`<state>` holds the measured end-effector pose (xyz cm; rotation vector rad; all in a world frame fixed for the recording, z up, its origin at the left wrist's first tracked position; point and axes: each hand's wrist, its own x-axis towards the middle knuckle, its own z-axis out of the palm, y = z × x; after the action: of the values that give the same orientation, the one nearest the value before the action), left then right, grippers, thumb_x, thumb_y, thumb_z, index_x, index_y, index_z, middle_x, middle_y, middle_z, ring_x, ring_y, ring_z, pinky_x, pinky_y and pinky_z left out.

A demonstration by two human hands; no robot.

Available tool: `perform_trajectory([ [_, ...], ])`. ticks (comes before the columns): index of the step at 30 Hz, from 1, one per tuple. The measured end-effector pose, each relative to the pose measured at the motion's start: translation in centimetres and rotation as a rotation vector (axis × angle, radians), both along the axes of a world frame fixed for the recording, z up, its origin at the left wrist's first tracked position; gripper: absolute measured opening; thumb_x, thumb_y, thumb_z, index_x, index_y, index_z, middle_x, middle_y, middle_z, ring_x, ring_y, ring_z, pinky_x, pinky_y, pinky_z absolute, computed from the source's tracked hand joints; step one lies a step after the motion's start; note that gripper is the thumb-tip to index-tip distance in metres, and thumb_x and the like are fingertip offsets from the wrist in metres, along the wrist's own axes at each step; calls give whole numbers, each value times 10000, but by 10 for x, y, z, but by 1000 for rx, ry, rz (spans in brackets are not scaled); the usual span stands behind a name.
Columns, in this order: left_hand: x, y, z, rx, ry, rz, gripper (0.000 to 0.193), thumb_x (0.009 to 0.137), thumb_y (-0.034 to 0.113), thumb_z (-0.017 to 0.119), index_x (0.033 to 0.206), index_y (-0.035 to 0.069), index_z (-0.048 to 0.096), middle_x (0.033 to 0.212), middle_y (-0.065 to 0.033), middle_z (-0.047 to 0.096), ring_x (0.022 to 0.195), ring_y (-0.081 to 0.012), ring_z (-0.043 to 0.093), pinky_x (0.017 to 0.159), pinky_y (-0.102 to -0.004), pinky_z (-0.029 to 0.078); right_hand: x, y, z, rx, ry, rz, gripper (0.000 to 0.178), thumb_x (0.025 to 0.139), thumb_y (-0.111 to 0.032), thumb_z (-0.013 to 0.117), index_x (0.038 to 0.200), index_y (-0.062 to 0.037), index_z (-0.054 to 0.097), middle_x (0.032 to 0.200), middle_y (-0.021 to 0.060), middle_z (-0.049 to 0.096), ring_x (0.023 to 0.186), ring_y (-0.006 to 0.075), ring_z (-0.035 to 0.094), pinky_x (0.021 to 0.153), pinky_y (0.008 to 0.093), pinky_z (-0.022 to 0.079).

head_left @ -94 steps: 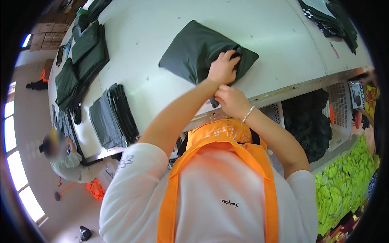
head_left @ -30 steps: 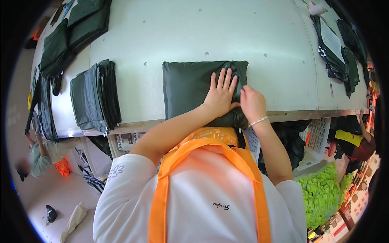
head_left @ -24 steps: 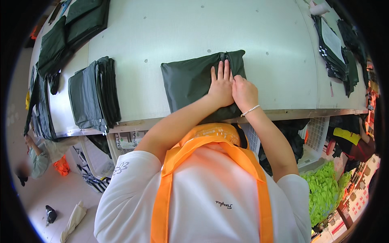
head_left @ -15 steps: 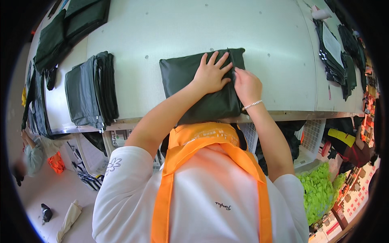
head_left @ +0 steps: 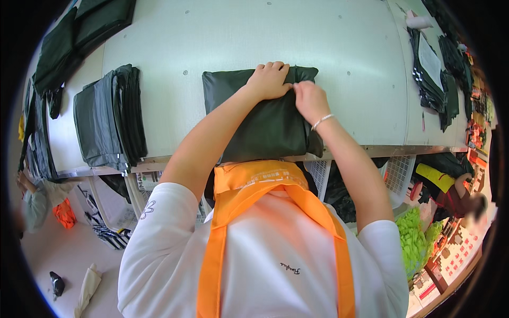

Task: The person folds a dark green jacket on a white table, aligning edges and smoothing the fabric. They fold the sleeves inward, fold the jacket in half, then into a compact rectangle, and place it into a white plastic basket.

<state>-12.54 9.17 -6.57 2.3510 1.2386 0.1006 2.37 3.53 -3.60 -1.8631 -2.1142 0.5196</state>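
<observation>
Centrally, a folded dark green garment [head_left: 260, 124] lies flat on the pale tabletop [head_left: 254, 37], its near edge reaching the tabletop's front rim at about 6 o'clock from the fold's middle. The left hand [head_left: 269, 80] rests on the garment's far edge, at 12 o'clock on the fold, with fingers curled over that edge and gripping the cloth. The right hand [head_left: 310, 100] sits just beside it, at roughly 4 o'clock from the left hand, with fingertips pinched on the fabric near the upper right corner; a thin bracelet [head_left: 321, 121] circles its wrist. Both forearms come in from the lower edge and cross over the garment.

At 9 o'clock from the garment, well apart from it, stands a stack of folded grey-green pieces [head_left: 108, 119] near the tabletop's front rim. Further dark garments [head_left: 79, 37] lie at 10 o'clock toward the far left corner. At 2 to 3 o'clock, along the right side of the tabletop, more dark garments [head_left: 437, 74] lie with a pale sheet on top.

The person wears a white shirt [head_left: 265, 265] and orange apron straps [head_left: 254, 183]. Below the front rim, white baskets [head_left: 395, 172] are seen at 5 o'clock, and bright green cloth [head_left: 416, 238] lies lower right. Another person [head_left: 37, 199] is partly seen at 8 o'clock.
</observation>
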Motion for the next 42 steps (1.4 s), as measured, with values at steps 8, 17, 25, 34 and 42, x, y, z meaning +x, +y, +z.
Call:
perform_trajectory([
  [8, 18, 31, -29, -256, -195, 221, 351, 898, 320, 456, 1144, 117, 603, 1110, -144, 609, 1044, -316, 563, 867, -432, 459, -1, 54, -8, -394, 120, -240, 163, 931, -148, 468, 1050, -54, 527, 785, 166, 649, 629, 322, 636, 588, 421, 504],
  [17, 37, 42, -16, -335, -70, 342, 306, 869, 330, 508, 966, 83, 659, 998, -119, 664, 942, -299, 617, 787, -424, 497, 8, 41, -22, -111, -202, -74, 94, 902, -130, 481, 932, -41, 466, 734, 174, 642, 682, 368, 632, 601, 458, 490],
  [25, 31, 45, -25, -352, -124, 369, 357, 865, 388, 527, 969, 78, 670, 983, -113, 666, 916, -285, 621, 784, -396, 484, 15, 18, 1, -111, 44, -212, 201, 874, -154, 545, 1058, -84, 506, 777, 150, 642, 734, 351, 627, 625, 460, 488],
  [34, 32, 47, -26, -372, -144, 400, 356, 864, 398, 524, 964, 98, 688, 977, -95, 671, 928, -276, 623, 797, -390, 486, 18, 59, -16, -148, 45, -86, 137, 873, -129, 553, 974, -76, 628, 949, 137, 627, 869, 321, 598, 744, 396, 493],
  [42, 32, 45, -27, -377, -121, 395, 321, 873, 348, 501, 969, 103, 685, 974, -95, 669, 920, -270, 618, 783, -392, 481, 21, 69, -23, -107, 68, -134, 72, 879, -120, 531, 875, -57, 565, 883, 125, 623, 809, 324, 594, 697, 403, 482],
])
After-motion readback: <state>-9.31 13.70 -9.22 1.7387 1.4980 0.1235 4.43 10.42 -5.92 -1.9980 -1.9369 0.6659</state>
